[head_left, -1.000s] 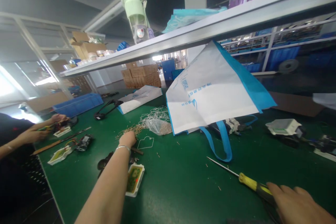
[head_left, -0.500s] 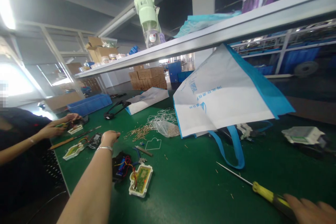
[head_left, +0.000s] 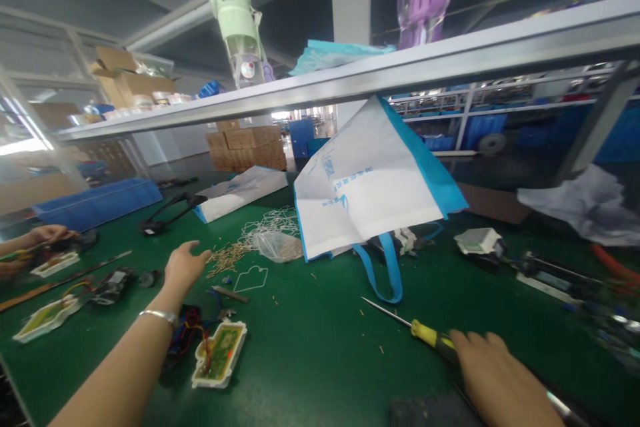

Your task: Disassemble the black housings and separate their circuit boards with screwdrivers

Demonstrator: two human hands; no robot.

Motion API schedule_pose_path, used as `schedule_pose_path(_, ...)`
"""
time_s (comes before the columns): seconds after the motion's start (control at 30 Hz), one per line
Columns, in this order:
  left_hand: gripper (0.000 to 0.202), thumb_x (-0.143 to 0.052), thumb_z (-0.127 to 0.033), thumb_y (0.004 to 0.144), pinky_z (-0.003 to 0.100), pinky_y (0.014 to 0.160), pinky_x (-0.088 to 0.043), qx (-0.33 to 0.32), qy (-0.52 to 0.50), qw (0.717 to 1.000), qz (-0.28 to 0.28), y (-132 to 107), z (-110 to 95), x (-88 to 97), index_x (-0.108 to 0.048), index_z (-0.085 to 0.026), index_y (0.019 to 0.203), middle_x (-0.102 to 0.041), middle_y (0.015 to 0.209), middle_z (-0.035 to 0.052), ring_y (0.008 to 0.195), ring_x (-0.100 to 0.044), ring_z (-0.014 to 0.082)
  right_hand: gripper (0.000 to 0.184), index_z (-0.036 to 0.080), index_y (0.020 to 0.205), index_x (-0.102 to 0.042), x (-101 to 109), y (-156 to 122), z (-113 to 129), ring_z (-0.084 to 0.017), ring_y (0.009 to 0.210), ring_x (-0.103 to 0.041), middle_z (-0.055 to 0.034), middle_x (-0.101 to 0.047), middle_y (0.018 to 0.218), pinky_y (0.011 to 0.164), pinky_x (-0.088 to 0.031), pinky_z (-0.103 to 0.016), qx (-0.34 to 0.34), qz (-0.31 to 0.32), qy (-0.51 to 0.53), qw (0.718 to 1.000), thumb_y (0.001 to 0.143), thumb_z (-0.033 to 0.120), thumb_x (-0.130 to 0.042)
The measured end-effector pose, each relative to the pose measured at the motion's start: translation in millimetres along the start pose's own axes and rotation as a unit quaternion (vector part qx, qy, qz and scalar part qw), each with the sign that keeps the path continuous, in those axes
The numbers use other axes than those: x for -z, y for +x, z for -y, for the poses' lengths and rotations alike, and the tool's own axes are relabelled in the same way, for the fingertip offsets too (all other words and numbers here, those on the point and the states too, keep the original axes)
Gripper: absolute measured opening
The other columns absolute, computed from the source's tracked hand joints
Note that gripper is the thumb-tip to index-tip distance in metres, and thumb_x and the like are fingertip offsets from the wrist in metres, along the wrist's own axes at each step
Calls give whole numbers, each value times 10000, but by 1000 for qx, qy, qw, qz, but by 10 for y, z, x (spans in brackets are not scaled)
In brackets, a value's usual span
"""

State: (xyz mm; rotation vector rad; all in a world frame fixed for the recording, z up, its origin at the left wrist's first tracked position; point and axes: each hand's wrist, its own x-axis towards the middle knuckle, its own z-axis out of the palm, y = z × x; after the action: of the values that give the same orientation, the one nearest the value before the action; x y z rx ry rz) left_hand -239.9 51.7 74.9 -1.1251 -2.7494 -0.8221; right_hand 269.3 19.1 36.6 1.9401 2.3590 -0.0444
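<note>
My left hand (head_left: 184,270) is open, thumb and index finger apart, beside a heap of small brass-coloured screws (head_left: 225,259); nothing shows in it. My right hand (head_left: 493,370) is wrapped round the handle of a screwdriver (head_left: 424,333) with a yellow and black grip, its long shaft pointing left over the green table (head_left: 305,360). Under my left forearm lies a dark housing with wires (head_left: 185,330), joined to a white case holding a circuit board (head_left: 220,352). Close by are a grey-handled tool (head_left: 230,293) and a white frame-shaped gasket (head_left: 251,278).
A white and blue bag (head_left: 367,180) leans under the shelf (head_left: 320,85), behind a clear plastic bag (head_left: 277,247) and tangled white gaskets (head_left: 270,223). A co-worker's hands (head_left: 47,235) handle parts at far left. Device parts (head_left: 545,277) lie at right.
The view has turned to the right. My left hand has opened its fingers. My right hand, with the screwdriver, shows more fully now.
</note>
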Motion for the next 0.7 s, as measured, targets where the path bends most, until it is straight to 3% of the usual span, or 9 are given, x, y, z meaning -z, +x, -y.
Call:
schedule_pose_path(0.13, 387, -554, -262, 758, 375, 926, -418, -131, -26, 990, 37, -501, -493, -217, -551, -96, 1108, -579, 1119, 140, 1079, -521, 284, 445, 82, 1065, -599, 41, -52, 45, -283, 896, -505, -152, -599, 914, 729, -397, -353, -9, -14, -6, 1000, 810, -33, -252)
schedule_pose_path(0.27, 282, -537, -195, 746, 334, 953, -408, -294, -66, 950, 79, -1091, -1110, -424, -588, -135, 1017, -599, 1094, 93, 1047, -541, 234, 415, 94, 1004, -618, 66, -104, 71, -274, 880, -510, -152, -601, 901, 713, -393, -338, -16, -28, -9, 999, 816, -24, -267)
schedule_pose_path(0.43, 304, -386, -116, 821, 361, 1008, -358, -491, -125, 852, 132, -1924, -1951, -555, -550, -150, 1075, -556, 1148, 106, 1112, -484, 207, 378, 104, 957, -624, 94, -135, 91, -274, 883, -508, -151, -600, 893, 688, -390, -323, -29, -42, -7, 999, 822, -8, -289)
schedule_pose_path(0.57, 308, -465, -155, 815, 272, 974, -402, -601, -145, 754, 223, -2525, -2534, -730, -540, -223, 1106, -548, 1187, 31, 1087, -508, 149, 372, 94, 935, -623, 80, -142, 93, -294, 889, -504, -165, -594, 881, 669, -390, -340, -37, -55, 2, 998, 833, 5, -276)
schedule_pose_path(0.63, 407, -564, -159, 761, 282, 989, -387, -589, -144, 757, 243, -2651, -2767, -880, -503, -177, 1164, -473, 1276, 84, 1149, -466, 184, 373, 94, 927, -624, 67, -148, 90, -300, 897, -506, -166, -594, 874, 674, -395, -351, -38, -61, 8, 997, 835, 6, -274)
schedule_pose_path(0.7, 535, -628, -178, 731, 373, 1025, -340, -538, -143, 796, 236, -2605, -2956, -1040, -436, -106, 1225, -361, 1348, 162, 1227, -373, 260, 365, 95, 922, -625, 53, -153, 86, -298, 896, -510, -163, -595, 864, 683, -402, -360, -39, -65, 14, 997, 836, 7, -282)
